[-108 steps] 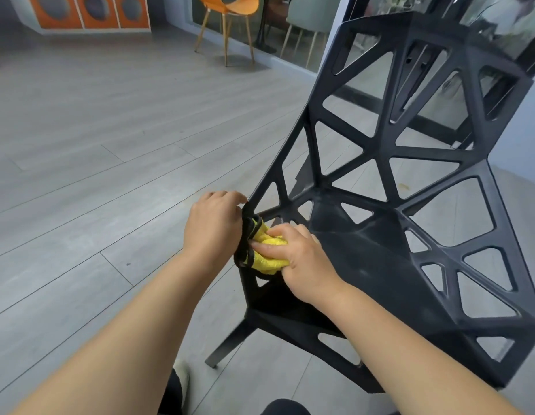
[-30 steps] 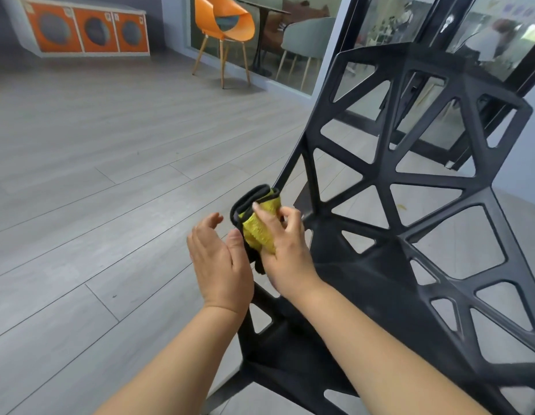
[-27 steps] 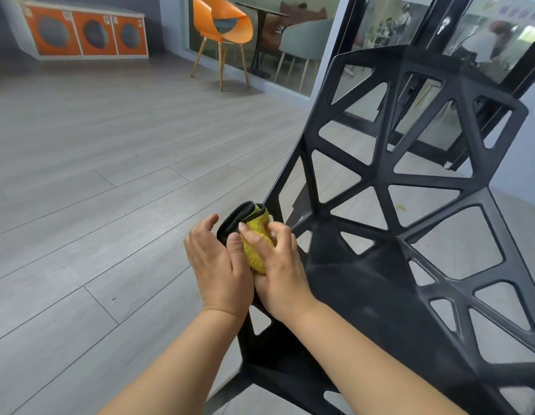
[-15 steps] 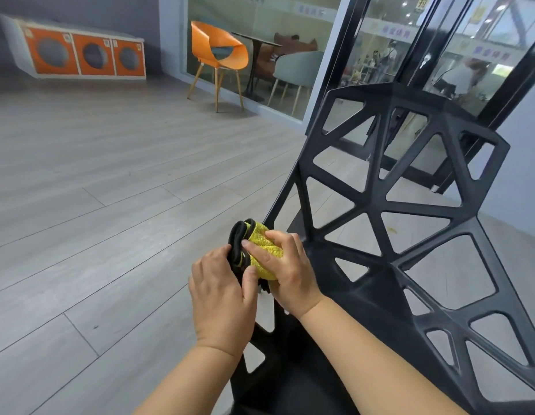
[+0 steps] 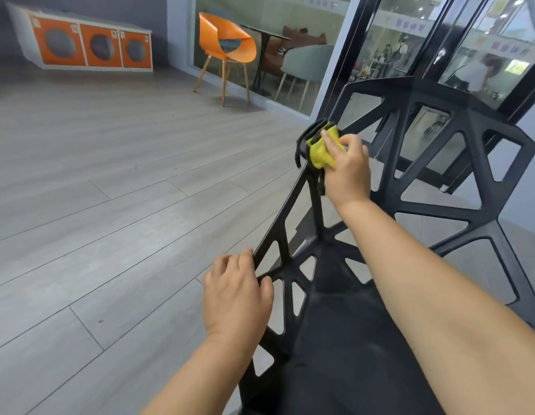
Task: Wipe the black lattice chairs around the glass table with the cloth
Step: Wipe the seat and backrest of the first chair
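right hand (image 5: pixel 345 170) clenches yellow cloth (image 5: pixel 318 151) on black lattice chair (image 5: pixel 344 339) rail, 12 o'clock; left hand (image 5: pixel 236 292) grips rail lower. orange chair (image 5: pixel 227 46) at 11, orange cabinet (image 5: pixel 92 47) at 10.

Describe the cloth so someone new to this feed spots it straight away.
Start at the black lattice chair filling the right of the view and follow its left edge up to the backrest corner. There the right hand holds a bunched cloth against the frame: bright yellow with a black border, against an all-black chair.
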`<state>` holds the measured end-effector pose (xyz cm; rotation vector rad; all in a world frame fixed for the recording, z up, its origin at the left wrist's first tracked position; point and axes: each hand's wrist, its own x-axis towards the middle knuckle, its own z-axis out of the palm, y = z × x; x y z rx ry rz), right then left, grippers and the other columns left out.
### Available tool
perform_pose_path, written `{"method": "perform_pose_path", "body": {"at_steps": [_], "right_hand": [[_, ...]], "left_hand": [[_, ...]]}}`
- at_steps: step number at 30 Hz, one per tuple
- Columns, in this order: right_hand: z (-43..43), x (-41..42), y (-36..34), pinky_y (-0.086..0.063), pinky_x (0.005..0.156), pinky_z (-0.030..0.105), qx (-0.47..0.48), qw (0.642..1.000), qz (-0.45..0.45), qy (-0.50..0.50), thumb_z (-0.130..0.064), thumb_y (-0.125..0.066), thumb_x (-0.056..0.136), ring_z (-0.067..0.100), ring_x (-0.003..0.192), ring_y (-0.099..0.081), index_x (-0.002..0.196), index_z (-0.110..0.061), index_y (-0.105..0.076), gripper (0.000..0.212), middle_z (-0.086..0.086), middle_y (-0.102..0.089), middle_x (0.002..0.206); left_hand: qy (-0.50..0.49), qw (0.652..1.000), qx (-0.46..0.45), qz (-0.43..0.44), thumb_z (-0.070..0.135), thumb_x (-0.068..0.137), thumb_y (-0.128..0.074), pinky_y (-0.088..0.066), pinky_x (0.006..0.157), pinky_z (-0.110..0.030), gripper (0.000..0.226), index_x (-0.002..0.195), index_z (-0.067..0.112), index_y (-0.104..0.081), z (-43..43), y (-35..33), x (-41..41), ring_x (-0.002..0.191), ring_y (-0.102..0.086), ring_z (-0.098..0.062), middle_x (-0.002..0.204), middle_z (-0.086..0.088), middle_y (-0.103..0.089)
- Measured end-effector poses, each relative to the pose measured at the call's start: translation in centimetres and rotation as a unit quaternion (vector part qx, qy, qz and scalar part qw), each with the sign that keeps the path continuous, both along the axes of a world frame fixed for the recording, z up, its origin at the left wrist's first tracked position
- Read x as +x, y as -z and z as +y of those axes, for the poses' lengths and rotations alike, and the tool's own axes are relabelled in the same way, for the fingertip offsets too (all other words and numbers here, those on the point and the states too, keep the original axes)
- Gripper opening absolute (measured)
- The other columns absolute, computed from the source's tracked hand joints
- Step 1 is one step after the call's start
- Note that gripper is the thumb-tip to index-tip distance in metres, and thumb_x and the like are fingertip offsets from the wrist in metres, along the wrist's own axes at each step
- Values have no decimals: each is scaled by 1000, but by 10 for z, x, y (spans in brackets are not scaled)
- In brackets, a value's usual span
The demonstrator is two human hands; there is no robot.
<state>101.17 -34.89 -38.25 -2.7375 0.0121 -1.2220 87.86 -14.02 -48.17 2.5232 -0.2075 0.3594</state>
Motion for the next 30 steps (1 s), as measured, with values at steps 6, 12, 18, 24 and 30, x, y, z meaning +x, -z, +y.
{"method": "perform_pose_path", "body": {"at_steps": [6,12,18,24,30], "right_hand": [[26,-10,42,-49,84,44,126,991,31,24,-5,-50,95,36,104,-49,131,-6,-51,36,18,-47,123],[13,-37,67,-39,73,31,216,963,131,93,-13,-49,94,30,91,-52,115,-14,-51,21,12,-46,115],[-17,-75,96,-44,89,43,152,891,357,234,-28,-55,93,35,102,-48,120,-20,-43,31,11,-43,118],[-3,-78,89,-37,80,38,301,850,368,226,-30,-51,94,36,109,-50,131,-20,-38,40,13,-41,128],[5,-113,109,-40,81,30,218,884,398,112,-8,-50,88,23,103,-48,128,-29,-46,46,2,-43,121]], "left_hand": [[0,1000,4,1,16,75,-65,-46,76,-35,38,111,11,-59,0,4,6,95,-54,-25,90,-2,-65],[3,1000,12,-10,14,70,-71,-47,70,-34,35,104,12,-62,1,5,8,90,-57,-24,87,1,-66],[9,1000,-6,12,13,82,-60,-44,80,-34,32,114,10,-57,2,-5,3,100,-52,-25,96,-4,-65],[17,996,69,-62,11,65,-72,-47,84,-35,63,126,11,-54,-1,2,5,102,-54,-25,109,-1,-61],[16,988,102,-116,7,54,-72,-50,81,-39,68,120,7,-58,-4,1,1,105,-50,-28,115,-10,-60]]}}
